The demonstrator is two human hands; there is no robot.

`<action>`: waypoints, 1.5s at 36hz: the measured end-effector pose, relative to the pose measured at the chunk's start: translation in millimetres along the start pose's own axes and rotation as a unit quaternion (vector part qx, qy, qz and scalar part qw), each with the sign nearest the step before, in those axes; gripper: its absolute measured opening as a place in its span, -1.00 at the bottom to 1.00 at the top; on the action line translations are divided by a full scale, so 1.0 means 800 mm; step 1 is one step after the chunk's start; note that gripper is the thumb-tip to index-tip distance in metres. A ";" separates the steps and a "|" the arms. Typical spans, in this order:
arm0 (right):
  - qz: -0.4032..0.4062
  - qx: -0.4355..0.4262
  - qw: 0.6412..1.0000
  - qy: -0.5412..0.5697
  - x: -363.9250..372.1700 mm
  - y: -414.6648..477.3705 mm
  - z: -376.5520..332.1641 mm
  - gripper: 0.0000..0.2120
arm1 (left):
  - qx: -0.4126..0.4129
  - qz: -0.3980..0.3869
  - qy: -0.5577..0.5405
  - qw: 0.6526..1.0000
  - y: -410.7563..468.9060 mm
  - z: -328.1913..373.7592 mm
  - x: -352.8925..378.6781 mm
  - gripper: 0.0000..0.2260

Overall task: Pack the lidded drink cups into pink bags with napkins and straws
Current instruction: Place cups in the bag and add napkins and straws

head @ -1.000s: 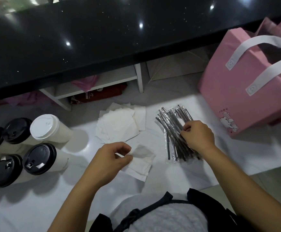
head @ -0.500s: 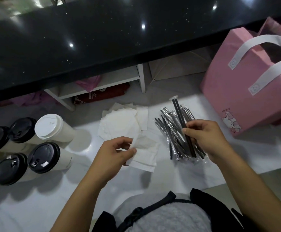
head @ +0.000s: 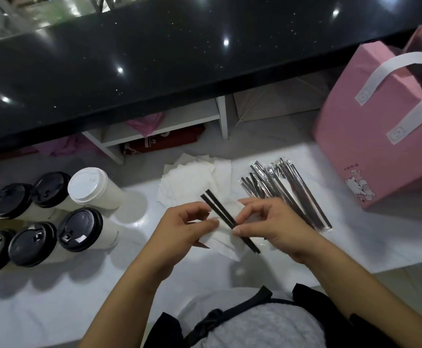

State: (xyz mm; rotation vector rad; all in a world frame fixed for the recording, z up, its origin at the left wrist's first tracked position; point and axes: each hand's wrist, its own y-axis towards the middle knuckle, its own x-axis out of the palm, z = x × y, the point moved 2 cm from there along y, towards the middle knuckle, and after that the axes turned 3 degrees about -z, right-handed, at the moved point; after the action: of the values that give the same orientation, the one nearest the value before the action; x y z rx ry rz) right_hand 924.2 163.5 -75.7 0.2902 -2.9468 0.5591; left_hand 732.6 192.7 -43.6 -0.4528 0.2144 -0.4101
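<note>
My left hand (head: 184, 228) pinches white napkins (head: 223, 238) over the middle of the white table. My right hand (head: 272, 227) pinches two black wrapped straws (head: 226, 218) and lays them slantwise across those napkins. A loose stack of napkins (head: 189, 180) lies just beyond my hands. To its right is a pile of wrapped straws (head: 287, 189). Several lidded cups (head: 79, 229) stand at the left, one with a white lid (head: 88, 183), the others with black lids. A pink bag with white handles (head: 378, 136) stands open at the far right.
A black counter (head: 154, 61) runs across the back, with a white shelf (head: 164, 126) holding red and pink items under it. The white table (head: 54, 305) ends near my body and at the right, where floor shows.
My right hand lifted two straws out of the pile and carried them left onto the napkins held by my left hand. Both hands have come together at the table's middle.
</note>
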 end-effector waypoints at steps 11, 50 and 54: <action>0.018 0.015 0.999 0.044 0.012 -0.002 0.002 -0.69 | -0.045 -0.043 -0.188 0.980 -0.010 0.002 -0.001 -0.79; -0.252 0.045 0.962 -0.092 0.200 0.043 -0.002 -0.89 | -0.001 0.297 -0.111 0.948 -0.147 -0.057 -0.115 -0.90; -0.264 0.068 0.957 -0.102 0.254 0.055 -0.001 -0.93 | 0.008 0.308 -0.156 0.938 -0.185 -0.078 -0.153 -0.90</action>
State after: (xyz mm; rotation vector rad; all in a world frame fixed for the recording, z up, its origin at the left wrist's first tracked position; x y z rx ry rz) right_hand 716.8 171.0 -57.8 1.1674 -2.8277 0.6800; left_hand 555.1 100.7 -16.1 -0.4041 0.0350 0.2761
